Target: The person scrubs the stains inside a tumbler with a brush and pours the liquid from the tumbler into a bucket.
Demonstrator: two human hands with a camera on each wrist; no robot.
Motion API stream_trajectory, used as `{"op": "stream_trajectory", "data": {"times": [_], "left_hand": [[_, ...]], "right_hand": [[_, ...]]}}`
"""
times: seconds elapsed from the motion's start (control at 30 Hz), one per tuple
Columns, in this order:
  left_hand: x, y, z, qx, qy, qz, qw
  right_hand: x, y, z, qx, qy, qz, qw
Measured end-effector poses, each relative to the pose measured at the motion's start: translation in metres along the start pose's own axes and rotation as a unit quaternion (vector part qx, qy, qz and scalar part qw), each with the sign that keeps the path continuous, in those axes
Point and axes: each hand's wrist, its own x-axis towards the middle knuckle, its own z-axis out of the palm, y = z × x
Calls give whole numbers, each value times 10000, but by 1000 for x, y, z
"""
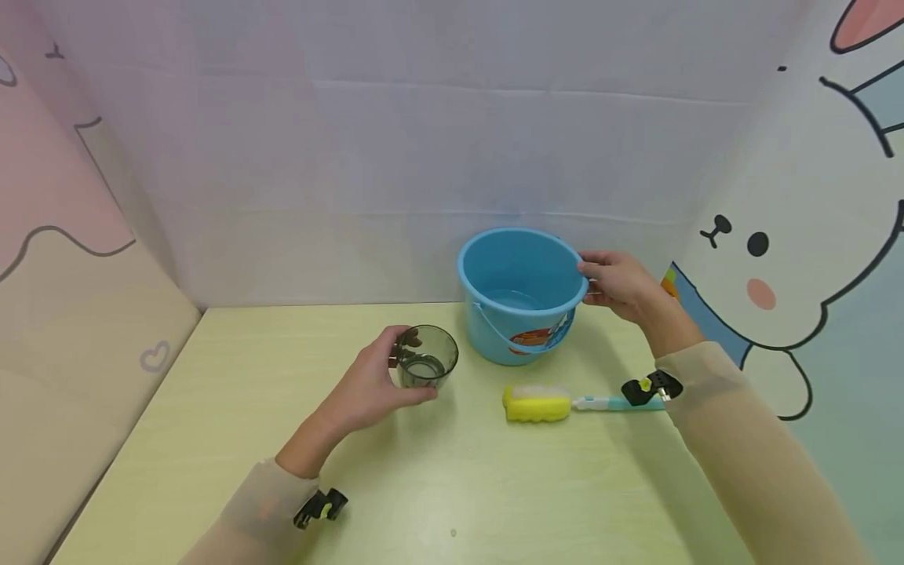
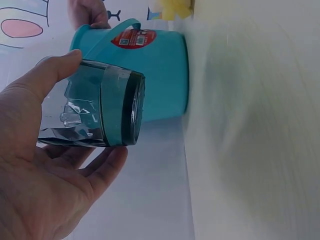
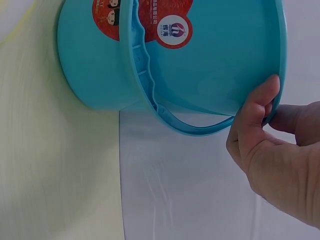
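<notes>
A dark tinted drinking glass (image 1: 428,358) is gripped by my left hand (image 1: 372,382), its thumb and fingers round the sides. In the left wrist view the glass (image 2: 95,105) is held above the table, its thick base facing the tabletop. My right hand (image 1: 621,289) pinches the rim of a blue plastic bucket (image 1: 504,333) at its right side. The right wrist view shows the fingers (image 3: 260,102) on the outside, near the end of the bucket's handle (image 3: 187,129). That handle hangs down across the front, over a red label.
In front of the bucket lies a brush with a yellow and white sponge head (image 1: 538,405) and a teal handle (image 1: 614,403), partly behind the right wrist camera. The pale table (image 1: 452,479) ends at a white cloth backdrop (image 1: 318,196). Cartoon-printed sheets (image 1: 798,259) flank both sides.
</notes>
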Motion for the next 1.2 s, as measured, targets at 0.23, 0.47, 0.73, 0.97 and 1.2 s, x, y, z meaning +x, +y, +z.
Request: {"op": "stream_trajectory", "data": {"times": [0.23, 0.47, 0.73, 0.97, 1.2], "left_hand": [[8, 4, -12, 153, 198, 31, 9997], [20, 6, -23, 302, 404, 122, 9987], [34, 13, -35, 459, 498, 221, 9975], [46, 20, -45, 653, 568, 302, 9958], [59, 29, -53, 973, 646, 402, 9923]], "right_hand": [[4, 2, 1, 40, 54, -13, 10000], [4, 1, 4, 78, 65, -2, 9999], [6, 4, 5, 106, 133, -6, 9999], [6, 3, 7, 122, 182, 25, 9998], [5, 2, 8, 116, 159, 24, 9998]]}}
